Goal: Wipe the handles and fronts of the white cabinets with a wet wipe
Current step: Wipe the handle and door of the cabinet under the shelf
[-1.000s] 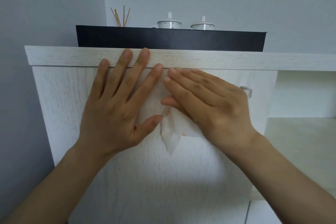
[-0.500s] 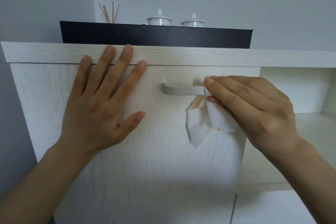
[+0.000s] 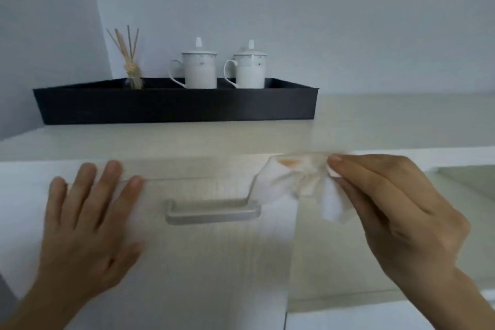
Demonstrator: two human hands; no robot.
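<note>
Wet wipe (image 3: 281, 182) sits at the upper right corner of the white cabinet door (image 3: 209, 262), bunched and creased, with an orange-brown stain on the part nearest the door's top edge. The right hand (image 3: 396, 211) pinches it, the fingers curled over its right end, and a loose flap of the wipe hangs below the fingers. Motion blur makes it hard to be sure, but the wipe seems to lie against the door's front rather than off it. Its left edge reaches just beside the right end of the handle (image 3: 213, 211), a pale horizontal bar near the top middle of the door. The left hand (image 3: 85, 225) lies flat on the door left of the handle, fingers straight and spread, with the fingertips near the door's top edge. On the cabinet top (image 3: 241, 136) stands a black tray (image 3: 174, 106) against the grey wall (image 3: 348, 21). In it are a bundle of reed sticks (image 3: 128, 45) at the left, a white lidded left mug (image 3: 199, 69) and a matching right mug (image 3: 249, 71), standing near each other but apart. To the right of the door, behind the right hand, an open shelf (image 3: 468, 182) shows.
</note>
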